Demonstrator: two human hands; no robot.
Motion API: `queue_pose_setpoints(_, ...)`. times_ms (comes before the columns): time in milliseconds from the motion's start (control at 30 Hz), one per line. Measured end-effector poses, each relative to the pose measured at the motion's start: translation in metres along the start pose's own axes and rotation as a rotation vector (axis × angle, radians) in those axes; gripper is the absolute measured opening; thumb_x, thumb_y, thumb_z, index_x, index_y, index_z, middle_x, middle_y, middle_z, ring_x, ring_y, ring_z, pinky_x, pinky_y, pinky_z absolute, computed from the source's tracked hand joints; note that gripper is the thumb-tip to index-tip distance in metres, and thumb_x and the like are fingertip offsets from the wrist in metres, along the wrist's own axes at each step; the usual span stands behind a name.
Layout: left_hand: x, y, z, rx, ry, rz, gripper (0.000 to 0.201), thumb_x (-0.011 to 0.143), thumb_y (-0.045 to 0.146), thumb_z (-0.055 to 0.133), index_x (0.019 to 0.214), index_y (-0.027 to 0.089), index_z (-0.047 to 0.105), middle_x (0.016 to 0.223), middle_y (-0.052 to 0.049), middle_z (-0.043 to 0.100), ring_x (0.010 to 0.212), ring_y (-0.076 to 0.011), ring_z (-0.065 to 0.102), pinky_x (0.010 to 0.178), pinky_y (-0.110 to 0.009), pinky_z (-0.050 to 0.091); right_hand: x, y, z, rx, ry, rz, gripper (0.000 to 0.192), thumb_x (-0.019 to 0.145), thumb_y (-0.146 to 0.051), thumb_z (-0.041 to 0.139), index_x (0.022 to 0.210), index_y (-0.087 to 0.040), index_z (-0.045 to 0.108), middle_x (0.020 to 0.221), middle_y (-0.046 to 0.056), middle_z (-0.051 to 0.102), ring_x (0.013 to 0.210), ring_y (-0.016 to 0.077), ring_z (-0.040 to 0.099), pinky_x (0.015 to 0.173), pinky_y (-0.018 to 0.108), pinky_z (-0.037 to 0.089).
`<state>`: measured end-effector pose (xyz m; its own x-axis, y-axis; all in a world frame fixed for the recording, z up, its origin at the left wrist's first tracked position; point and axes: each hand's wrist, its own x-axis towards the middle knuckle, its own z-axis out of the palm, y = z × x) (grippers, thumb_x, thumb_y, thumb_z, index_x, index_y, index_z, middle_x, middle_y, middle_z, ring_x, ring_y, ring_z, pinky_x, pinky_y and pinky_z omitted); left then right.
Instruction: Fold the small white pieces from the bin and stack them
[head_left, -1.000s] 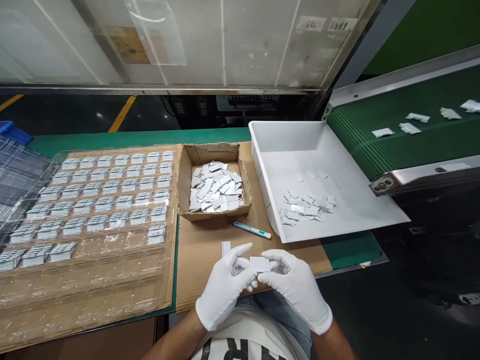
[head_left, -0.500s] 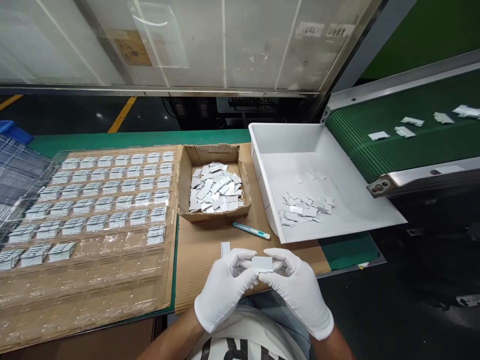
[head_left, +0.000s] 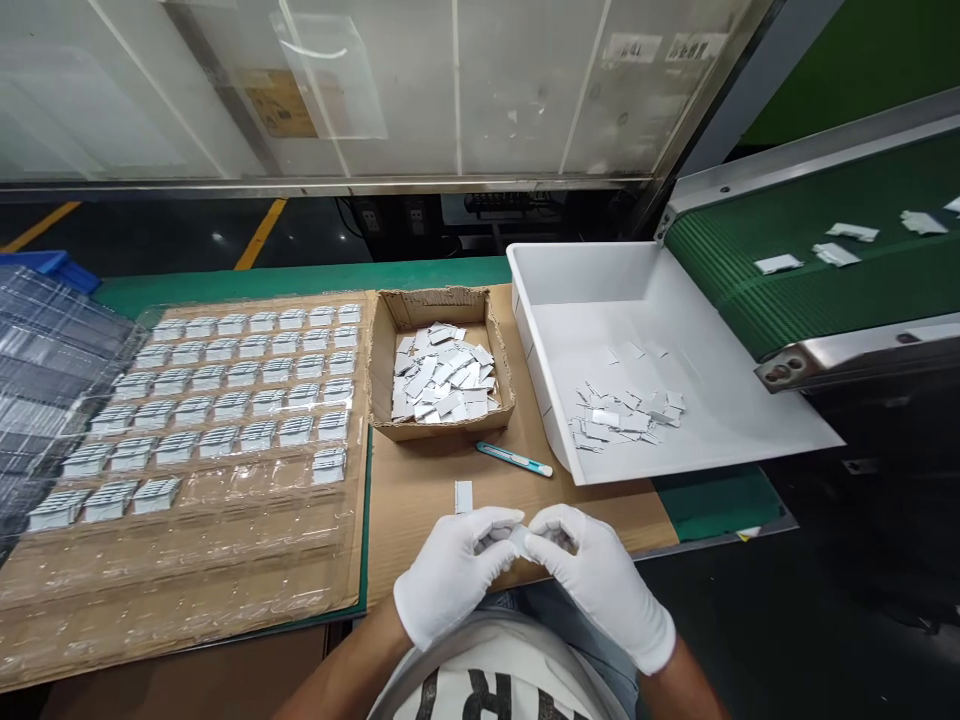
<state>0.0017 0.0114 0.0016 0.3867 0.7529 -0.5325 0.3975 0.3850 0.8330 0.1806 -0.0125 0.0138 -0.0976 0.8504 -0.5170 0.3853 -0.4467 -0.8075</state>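
Both my hands wear white gloves and meet at the near edge of the brown cardboard sheet (head_left: 420,480). My left hand (head_left: 450,575) and my right hand (head_left: 596,575) pinch a small grey-white flat piece (head_left: 518,538) between their fingertips; most of it is hidden by the fingers. A single narrow white piece (head_left: 464,496) lies on the cardboard just beyond my left hand. A teal utility knife (head_left: 514,459) lies a little farther off.
A small cardboard box (head_left: 384,380) holds several white pieces. A white tray (head_left: 540,290) to the right holds more, under the end of a green conveyor (head_left: 787,300) carrying loose pieces. A clear blister tray (head_left: 225,500) at left holds rows of pieces.
The flat piece, earlier held face up and plainly visible, is now turned and mostly covered by my fingertips. The view has shifted slightly to the left, so things sit a bit further right.
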Motion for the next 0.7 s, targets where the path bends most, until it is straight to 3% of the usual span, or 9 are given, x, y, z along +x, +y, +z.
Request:
queue_pose_setpoints(133, -0.009, -0.018, -0.004, 0.206, 0.057, -0.086, 0.023, 0.08, 0.033, 0.065, 0.097, 0.02, 0.074, 0.075, -0.002, 0.075, 0.069, -0.0197, 0.068, 0.072, -0.029, 0.05, 0.002, 0.003, 0.001, -0.035, -0.175, 0.055, 0.013, 0.085, -0.028, 0.059, 0.082, -0.024, 0.07, 0.072, -0.003, 0.068, 0.069, 0.0155, 0.06, 0.067, 0.025, 0.043)
queue_pose_setpoints(233, -0.01, -0.031, -0.016, 0.356, 0.252, -0.164, 0.022, 0.083, 0.037, 0.06, 0.087, 0.02, 0.072, 0.067, -0.002, 0.07, 0.064, -0.0191, 0.064, 0.067, -0.029, 0.047, 0.008, 0.013, 0.007, -0.035, -0.123, 0.112, 0.016, 0.083, -0.032, 0.06, 0.092, -0.024, 0.071, 0.069, -0.003, 0.068, 0.068, 0.0167, 0.06, 0.067, 0.027, 0.044)
queue_pose_setpoints(333, -0.003, -0.037, -0.03, 0.52, 0.367, -0.151, 0.037, 0.083, 0.03, 0.059, 0.119, 0.019, 0.061, 0.087, -0.003, 0.069, 0.073, -0.0193, 0.065, 0.073, -0.03, 0.047, 0.017, 0.018, 0.015, -0.031, -0.049, 0.13, 0.025, 0.085, -0.042, 0.059, 0.098, -0.023, 0.07, 0.065, -0.003, 0.066, 0.066, 0.017, 0.06, 0.067, 0.027, 0.044)
queue_pose_setpoints(433, 0.008, -0.035, -0.036, 0.685, 0.281, -0.123, 0.06, 0.079, 0.027, 0.063, 0.136, 0.022, 0.047, 0.116, -0.009, 0.062, 0.093, -0.0242, 0.065, 0.078, -0.032, 0.048, 0.026, 0.014, 0.023, -0.067, -0.005, 0.11, 0.023, 0.086, -0.043, 0.056, 0.092, -0.024, 0.069, 0.064, -0.003, 0.065, 0.063, 0.0163, 0.059, 0.063, 0.027, 0.042)
queue_pose_setpoints(600, 0.025, -0.034, -0.037, 0.752, 0.171, -0.087, 0.023, 0.083, 0.027, 0.059, 0.105, 0.022, 0.064, 0.104, -0.006, 0.064, 0.095, -0.0237, 0.064, 0.078, -0.031, 0.047, 0.035, 0.005, 0.033, -0.034, 0.071, 0.07, 0.021, 0.088, -0.036, 0.052, 0.09, -0.023, 0.068, 0.08, 0.001, 0.073, 0.073, 0.0181, 0.065, 0.071, 0.027, 0.045)
queue_pose_setpoints(700, 0.028, -0.037, -0.037, 0.731, 0.167, -0.1, 0.018, 0.079, 0.026, 0.064, 0.096, 0.019, 0.064, 0.097, -0.006, 0.065, 0.091, -0.0234, 0.064, 0.08, -0.031, 0.047, 0.036, 0.005, 0.036, 0.009, 0.094, 0.08, 0.022, 0.087, -0.035, 0.052, 0.093, -0.022, 0.068, 0.083, 0.002, 0.074, 0.074, 0.0189, 0.066, 0.073, 0.028, 0.047)
